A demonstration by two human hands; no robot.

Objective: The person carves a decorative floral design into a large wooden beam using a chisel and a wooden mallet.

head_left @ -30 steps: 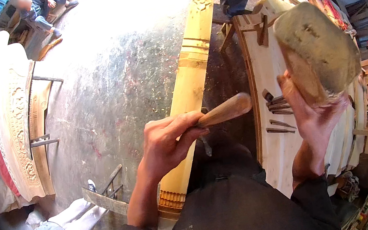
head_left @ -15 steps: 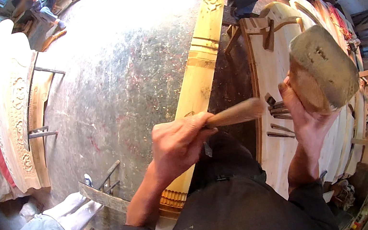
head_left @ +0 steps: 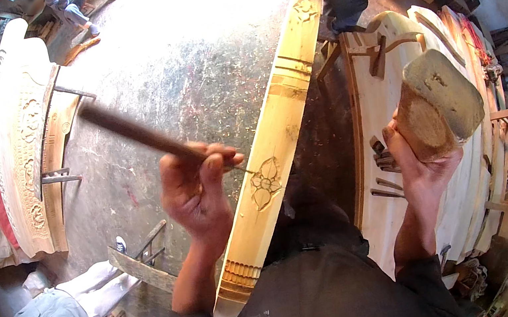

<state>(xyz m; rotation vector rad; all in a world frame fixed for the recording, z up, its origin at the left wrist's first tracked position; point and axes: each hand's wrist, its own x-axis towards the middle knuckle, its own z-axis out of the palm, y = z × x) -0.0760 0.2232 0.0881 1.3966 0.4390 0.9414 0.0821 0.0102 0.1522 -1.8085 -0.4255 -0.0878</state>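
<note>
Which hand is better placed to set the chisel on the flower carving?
Left, I'd judge: the left hand grips the chisel, its tip pointing at the flower carving. The right hand is farther off and holds a block.

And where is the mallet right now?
In the head view, the mallet is on the right, held in the person's right hand, seen against the pale boards.

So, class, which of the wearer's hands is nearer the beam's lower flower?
Left: the left hand is just left of the carved flower, the right hand well to its right.
</note>
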